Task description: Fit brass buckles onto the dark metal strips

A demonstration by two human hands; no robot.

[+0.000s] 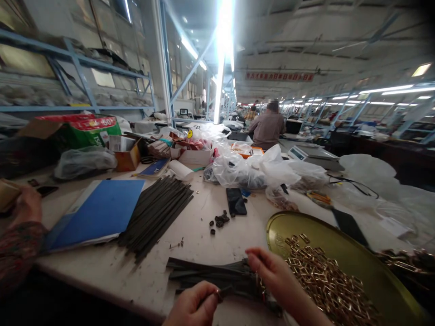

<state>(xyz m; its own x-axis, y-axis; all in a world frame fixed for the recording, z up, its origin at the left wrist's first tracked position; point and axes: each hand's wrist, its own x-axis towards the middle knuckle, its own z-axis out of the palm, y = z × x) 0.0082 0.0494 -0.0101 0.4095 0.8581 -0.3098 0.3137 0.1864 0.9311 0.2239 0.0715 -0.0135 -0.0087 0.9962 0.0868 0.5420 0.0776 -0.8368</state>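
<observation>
My left hand [197, 304], at the bottom middle, is closed in a pinch on a dark strap [227, 290], whose short end sticks out to the right. A small shiny bit shows at the fingertips. My right hand [272, 274] is over the right end of a bundle of dark straps [204, 268] lying across the table edge. Its fingers are bent together, and what they hold is hidden. Gold metal buckles hang beside these fingers. To the right, a gold oval tray [340, 233] carries a heap of gold rectangular buckles [326, 276].
A pile of dark strips [159, 210] lies beside a blue folder [98, 208]. Small black loops [221, 219] and a black phone [236, 201] are mid-table. Plastic bags [251, 170] and a scale [314, 156] stand behind. Another person's hand [29, 206] is at left; a person [268, 124] sits farther back.
</observation>
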